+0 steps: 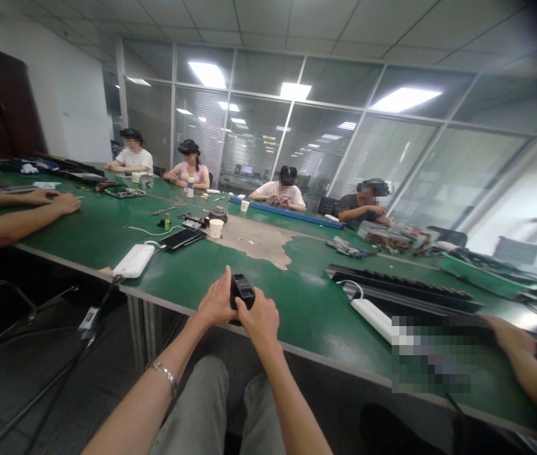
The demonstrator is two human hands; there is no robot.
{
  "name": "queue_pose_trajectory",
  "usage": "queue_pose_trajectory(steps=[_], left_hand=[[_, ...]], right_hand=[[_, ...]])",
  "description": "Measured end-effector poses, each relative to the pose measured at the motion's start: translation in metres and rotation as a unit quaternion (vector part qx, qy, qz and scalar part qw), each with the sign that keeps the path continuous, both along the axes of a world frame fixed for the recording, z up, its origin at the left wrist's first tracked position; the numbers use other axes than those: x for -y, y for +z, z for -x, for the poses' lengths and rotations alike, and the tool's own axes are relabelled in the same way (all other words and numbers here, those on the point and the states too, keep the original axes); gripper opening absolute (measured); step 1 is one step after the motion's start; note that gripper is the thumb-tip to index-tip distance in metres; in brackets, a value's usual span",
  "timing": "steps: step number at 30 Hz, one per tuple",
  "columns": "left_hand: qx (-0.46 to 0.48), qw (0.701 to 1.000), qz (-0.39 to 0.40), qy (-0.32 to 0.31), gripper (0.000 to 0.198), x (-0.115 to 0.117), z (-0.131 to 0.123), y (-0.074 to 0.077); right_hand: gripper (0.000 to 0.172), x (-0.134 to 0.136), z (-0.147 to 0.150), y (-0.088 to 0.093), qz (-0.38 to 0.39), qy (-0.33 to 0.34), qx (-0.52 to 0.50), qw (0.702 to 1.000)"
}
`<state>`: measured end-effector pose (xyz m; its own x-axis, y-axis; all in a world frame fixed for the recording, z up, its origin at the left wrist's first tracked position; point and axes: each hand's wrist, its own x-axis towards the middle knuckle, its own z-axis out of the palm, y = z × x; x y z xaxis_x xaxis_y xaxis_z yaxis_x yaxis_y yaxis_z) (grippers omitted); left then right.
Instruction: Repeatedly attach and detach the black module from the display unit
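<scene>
A small black box-shaped device point(239, 284) is held upright between both hands, just above the near edge of the green table. My left hand point(215, 302) grips its left side, thumb pointing up. From the right, my right hand point(259, 318) wraps around it, with the thumb across its near face. Small panels or slots show on the device's top; its exact kind cannot be made out. The fingers hide its lower part.
On the green table point(306, 322) lie a white power bank point(134, 261), a black phone point(179, 238), a paper cup point(216, 227) and a white power strip point(373, 319). A green basket point(481, 275) stands right. Co-workers' arms rest at left point(26, 215) and right point(524, 347).
</scene>
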<state>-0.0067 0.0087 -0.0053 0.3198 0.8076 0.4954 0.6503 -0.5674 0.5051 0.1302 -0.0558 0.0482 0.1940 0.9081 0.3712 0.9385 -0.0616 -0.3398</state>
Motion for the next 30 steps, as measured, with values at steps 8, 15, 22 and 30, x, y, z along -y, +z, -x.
queue_pose_trajectory(steps=[8,15,22,30], left_hand=[[-0.016,1.0,0.007,0.012,0.127,0.001,-0.004,0.002],[-0.035,0.999,0.008,0.018,0.12,0.003,-0.007,0.006],[-0.014,1.0,0.012,0.018,0.129,0.004,-0.005,0.007],[-0.019,0.999,0.027,0.024,0.136,0.005,-0.004,0.01]], right_hand=[[0.078,-0.004,-0.006,-0.018,-0.078,0.02,-0.09,0.993],[0.04,-0.003,-0.009,-0.027,-0.081,0.027,-0.12,0.989],[0.041,-0.01,-0.01,-0.011,-0.126,0.04,-0.154,0.979],[0.047,-0.019,-0.026,0.02,-0.226,0.058,-0.162,0.959]])
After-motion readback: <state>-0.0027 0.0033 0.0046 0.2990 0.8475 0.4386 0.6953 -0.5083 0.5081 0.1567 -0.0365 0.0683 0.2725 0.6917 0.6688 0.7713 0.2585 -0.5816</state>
